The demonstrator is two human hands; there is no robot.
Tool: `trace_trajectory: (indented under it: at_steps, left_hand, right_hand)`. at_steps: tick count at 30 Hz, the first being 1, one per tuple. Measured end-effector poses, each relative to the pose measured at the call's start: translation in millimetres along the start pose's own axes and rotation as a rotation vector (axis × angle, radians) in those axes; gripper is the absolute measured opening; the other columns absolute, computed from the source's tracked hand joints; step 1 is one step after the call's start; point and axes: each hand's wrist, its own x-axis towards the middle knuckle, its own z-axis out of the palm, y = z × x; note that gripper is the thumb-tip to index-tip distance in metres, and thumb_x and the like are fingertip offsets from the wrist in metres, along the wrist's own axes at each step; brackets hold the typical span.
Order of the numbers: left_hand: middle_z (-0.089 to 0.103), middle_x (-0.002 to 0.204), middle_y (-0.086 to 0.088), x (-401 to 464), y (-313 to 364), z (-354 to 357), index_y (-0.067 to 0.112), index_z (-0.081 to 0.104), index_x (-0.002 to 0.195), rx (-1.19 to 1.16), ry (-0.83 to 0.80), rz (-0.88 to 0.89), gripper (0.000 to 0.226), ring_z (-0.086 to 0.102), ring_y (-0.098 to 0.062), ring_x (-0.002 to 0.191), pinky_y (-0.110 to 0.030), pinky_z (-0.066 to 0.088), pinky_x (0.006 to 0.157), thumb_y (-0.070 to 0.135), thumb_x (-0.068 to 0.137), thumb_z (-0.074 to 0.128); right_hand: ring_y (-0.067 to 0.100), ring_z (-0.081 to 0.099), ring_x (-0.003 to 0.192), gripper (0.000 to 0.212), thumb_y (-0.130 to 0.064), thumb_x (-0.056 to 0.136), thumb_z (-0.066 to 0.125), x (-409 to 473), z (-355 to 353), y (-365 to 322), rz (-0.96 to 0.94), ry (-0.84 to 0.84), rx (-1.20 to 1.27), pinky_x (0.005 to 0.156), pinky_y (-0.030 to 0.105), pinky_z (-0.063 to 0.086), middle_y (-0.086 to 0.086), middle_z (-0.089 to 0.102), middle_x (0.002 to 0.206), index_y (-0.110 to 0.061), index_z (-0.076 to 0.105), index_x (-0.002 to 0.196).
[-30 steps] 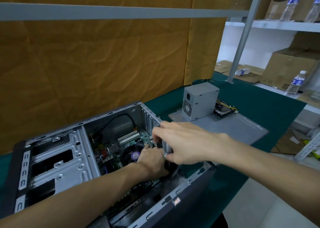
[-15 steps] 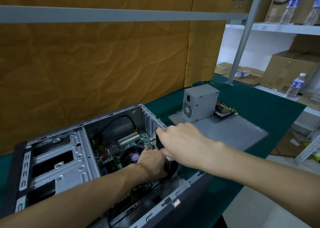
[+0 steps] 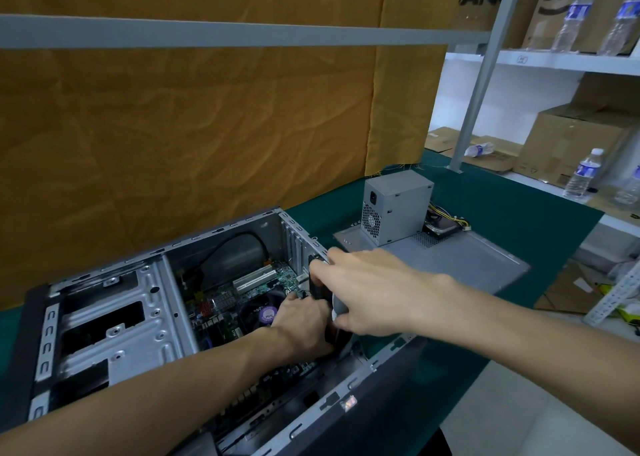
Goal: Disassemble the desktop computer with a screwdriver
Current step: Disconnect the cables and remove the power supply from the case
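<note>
On the green table (image 3: pixel 519 213), computer case (image 3: pixel 114 317) lies on its side, open face up, long axis running lower-left to upper-right, rear end toward the power supply (image 3: pixel 394 206). Right hand (image 3: pixel 374 293) grips the black fan (image 3: pixel 317 279) at the rear wall. Left hand (image 3: pixel 301 320) inside, fingers hidden; grip cannot be told.

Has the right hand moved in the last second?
Yes, slightly. The right hand has slid from above the rear edge of the computer case down toward its near side.
</note>
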Motion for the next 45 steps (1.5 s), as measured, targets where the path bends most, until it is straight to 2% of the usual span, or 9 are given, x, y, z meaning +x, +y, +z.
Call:
trace_trajectory:
  at_steps: [7, 12, 16, 21, 25, 30, 34, 39, 45]
  left_hand:
    - [0.069, 0.106, -0.006, -1.9, 1.5, -2.2, 0.021, 0.056, 0.105, 0.001, 0.013, 0.02, 0.026, 0.063, -0.028, 0.107, -0.041, 0.029, 0.114, 0.041, 0.088, 0.061]
    - [0.069, 0.116, -0.004, -2.4, 0.7, -2.9, 0.021, 0.06, 0.123, 0.011, -0.029, -0.003, 0.039, 0.061, -0.025, 0.114, -0.041, 0.02, 0.12, 0.041, 0.089, 0.062]
    - [0.069, 0.105, -0.005, -4.1, 1.5, -4.1, 0.023, 0.056, 0.104, -0.001, 0.005, 0.02, 0.024, 0.063, -0.027, 0.106, -0.042, 0.027, 0.116, 0.039, 0.087, 0.063]
    - [0.067, 0.117, -0.002, -4.3, -0.1, -3.2, 0.023, 0.06, 0.118, 0.007, -0.039, 0.02, 0.034, 0.059, -0.023, 0.115, -0.044, 0.021, 0.121, 0.04, 0.089, 0.064]
    - [0.064, 0.096, -0.001, -6.4, 1.5, -7.4, 0.026, 0.049, 0.096, -0.024, -0.012, 0.037, 0.02, 0.062, -0.026, 0.106, -0.044, 0.025, 0.118, 0.038, 0.089, 0.062]
    - [0.066, 0.116, -0.003, -4.5, 0.3, -4.9, 0.022, 0.054, 0.124, 0.015, -0.063, 0.015, 0.037, 0.06, -0.024, 0.115, -0.046, 0.02, 0.122, 0.036, 0.09, 0.062]
    - [0.069, 0.113, -0.007, -4.1, 1.8, -5.0, 0.02, 0.058, 0.118, -0.004, 0.001, 0.019, 0.035, 0.062, -0.028, 0.113, -0.041, 0.025, 0.117, 0.038, 0.089, 0.06]
    - [0.066, 0.122, -0.004, -3.1, -0.3, -2.3, 0.018, 0.057, 0.128, 0.025, -0.045, 0.007, 0.042, 0.058, -0.024, 0.119, -0.043, 0.018, 0.122, 0.039, 0.092, 0.059]
    - [0.069, 0.107, -0.007, -2.0, 1.2, -2.4, 0.02, 0.053, 0.101, -0.005, 0.013, 0.005, 0.02, 0.063, -0.028, 0.106, -0.039, 0.03, 0.11, 0.034, 0.089, 0.06]
  right_hand:
    - [0.025, 0.055, 0.101, 0.027, -0.014, 0.089, 0.066, 3.4, -0.3, 4.0, -0.023, -0.041, 0.167, 0.072, 0.04, 0.047, 0.001, 0.055, 0.11, -0.02, 0.054, 0.112]
    - [0.032, 0.059, 0.079, 0.043, -0.055, 0.096, 0.058, 2.1, 0.8, -2.5, 0.044, 0.069, -0.164, 0.053, 0.034, 0.025, 0.011, 0.063, 0.098, -0.015, 0.042, 0.102]
    - [0.03, 0.061, 0.094, 0.022, -0.025, 0.093, 0.066, 4.6, 1.7, -0.8, -0.019, 0.017, 0.049, 0.066, 0.035, 0.035, 0.003, 0.058, 0.107, -0.018, 0.053, 0.109]
    - [0.034, 0.065, 0.087, 0.045, -0.054, 0.098, 0.055, 3.3, 5.5, -3.6, 0.051, 0.118, -0.141, 0.061, 0.037, 0.032, 0.011, 0.062, 0.1, -0.013, 0.044, 0.114]
    - [0.026, 0.06, 0.103, 0.032, -0.025, 0.091, 0.069, 4.6, 1.3, 0.7, -0.045, 0.005, 0.084, 0.068, 0.036, 0.039, 0.001, 0.059, 0.112, -0.02, 0.051, 0.116]
    - [0.031, 0.062, 0.079, 0.057, -0.069, 0.094, 0.048, 4.2, 0.4, 3.8, 0.005, 0.086, -0.273, 0.054, 0.034, 0.025, 0.007, 0.063, 0.099, -0.016, 0.049, 0.113]
    - [0.026, 0.06, 0.095, 0.02, -0.027, 0.094, 0.064, 5.9, -1.2, 8.4, -0.046, -0.042, 0.1, 0.066, 0.038, 0.04, -0.001, 0.06, 0.106, -0.024, 0.057, 0.112]
    - [0.034, 0.063, 0.087, 0.05, -0.056, 0.096, 0.056, 4.0, 5.4, -1.2, -0.012, 0.083, -0.169, 0.062, 0.038, 0.036, 0.009, 0.059, 0.105, -0.016, 0.043, 0.123]
    - [0.025, 0.054, 0.1, 0.043, -0.012, 0.087, 0.068, 7.4, 2.1, 5.0, -0.12, -0.006, 0.125, 0.071, 0.037, 0.041, -0.002, 0.052, 0.107, -0.022, 0.052, 0.125]
